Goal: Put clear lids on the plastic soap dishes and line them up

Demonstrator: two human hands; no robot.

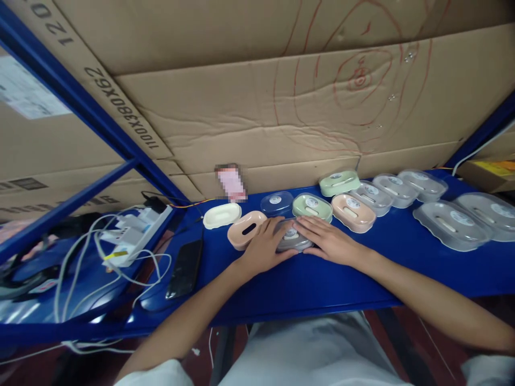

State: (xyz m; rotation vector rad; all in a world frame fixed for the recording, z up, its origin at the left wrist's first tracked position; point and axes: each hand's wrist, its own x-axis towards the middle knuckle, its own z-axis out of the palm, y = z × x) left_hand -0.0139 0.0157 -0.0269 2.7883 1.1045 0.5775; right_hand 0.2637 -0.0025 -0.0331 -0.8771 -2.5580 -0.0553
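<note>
My left hand (264,244) and my right hand (330,239) are both closed around a grey oval plastic box (293,240), much like a soap box, from its two sides. A clear cover with a round label shows between my fingers; part of the box is hidden by them. Just left of it lies a peach oval piece (246,229) with a dark slot, partly behind my left hand. Behind my hands are a green covered box (312,206) and a clear cover (277,203) with a round label. Beside my right hand sits a peach covered box (354,213).
A cream tray (222,215) lies at the left, near a black phone (185,268) and a power strip (137,236) with tangled white cables. Several grey covered boxes (453,224) spread rightward. Behind the blue shelf (314,284) stands a cardboard wall (225,112).
</note>
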